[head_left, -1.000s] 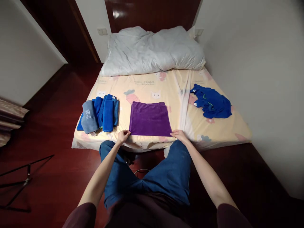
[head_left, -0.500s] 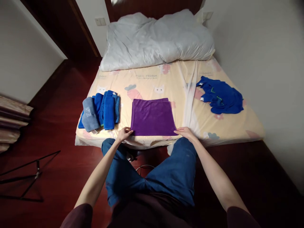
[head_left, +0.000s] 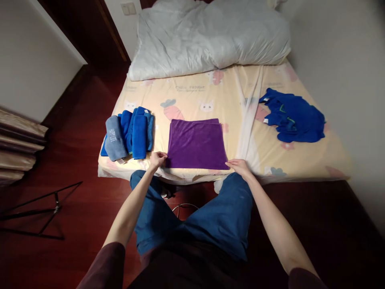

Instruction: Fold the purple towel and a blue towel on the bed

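this is a bedroom, shown by the bed (head_left: 144, 96) with its carrot-print sheet (head_left: 189, 102), the pale quilt (head_left: 210, 38) bunched at the far end and the striped curtain (head_left: 21, 146).

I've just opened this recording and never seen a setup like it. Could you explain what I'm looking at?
There is no machine here: a person works with bare hands. The view comes from one camera on their head, looking forward and down, so their own arms and legs show below.

Before them is a bed with a patterned sheet. A purple cloth lies flat near its edge. The left hand and right hand appear to pinch its near corners.

To the left sit rolled or folded blue cloths and a grey-blue roll; to the right, a loose blue heap. A pale quilt lies at the far end.
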A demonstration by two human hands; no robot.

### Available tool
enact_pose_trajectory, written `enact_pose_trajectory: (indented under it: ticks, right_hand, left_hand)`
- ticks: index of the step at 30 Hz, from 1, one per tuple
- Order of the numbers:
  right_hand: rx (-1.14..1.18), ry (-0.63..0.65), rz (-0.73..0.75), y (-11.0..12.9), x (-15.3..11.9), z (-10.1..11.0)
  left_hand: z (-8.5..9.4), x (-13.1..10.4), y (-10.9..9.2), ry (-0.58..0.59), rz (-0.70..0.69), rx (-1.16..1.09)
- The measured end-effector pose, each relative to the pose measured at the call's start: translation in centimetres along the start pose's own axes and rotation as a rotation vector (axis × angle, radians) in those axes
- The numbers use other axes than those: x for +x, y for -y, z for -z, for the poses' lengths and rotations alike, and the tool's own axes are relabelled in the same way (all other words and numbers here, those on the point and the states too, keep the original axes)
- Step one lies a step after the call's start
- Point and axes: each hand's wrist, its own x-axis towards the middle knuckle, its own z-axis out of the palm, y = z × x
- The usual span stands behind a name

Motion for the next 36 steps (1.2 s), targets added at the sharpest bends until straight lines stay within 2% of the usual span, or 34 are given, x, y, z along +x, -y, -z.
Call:
enact_pose_trajectory:
  ticks: [3,5,10,14,18,22,25,29,36]
  right_hand:
    - [-0.001,0.010,0.007,-0.4,0.2,-0.1]
    - [-0.005,0.011,0.015,-0.6,0.3,-0.2]
    - [0.007,0.007,0.042,-1.5,0.8,-0.4]
    - [0.019,-0.007,0.037,-2.4,1.2,-0.5]
    - [0.008,-0.004,0.084,-2.7,1.1,-0.4]
    - [-0.009,-0.018,0.114,-2.5,0.6,-0.3]
    - [-0.044,-0.022,0.152,-2.5,0.4,-0.3]
    - [-0.088,-0.024,0.197,-2.7,0.4,-0.3]
    - [-0.123,-0.046,0.245,-2.6,0.3,-0.3]
  left_hand:
    - [0.2,0.2,-0.6,0.015,-0.001,0.033]
    - [0.2,1.4,-1.6,0.030,0.003,0.072]
    - [-1.2,6.9,-5.8,0.059,0.045,0.017]
    - [-2.9,11.6,-8.6,0.008,0.042,0.028]
    - [-3.1,13.8,-8.4,-0.055,0.033,0.072]
    - [-2.6,13.8,-6.9,-0.131,0.025,0.099]
    - [-2.6,13.8,-6.8,-0.116,0.042,0.095]
    - [-2.9,15.1,-8.0,-0.070,0.053,0.056]
    - [-4.2,19.7,-10.5,-0.153,0.026,0.021]
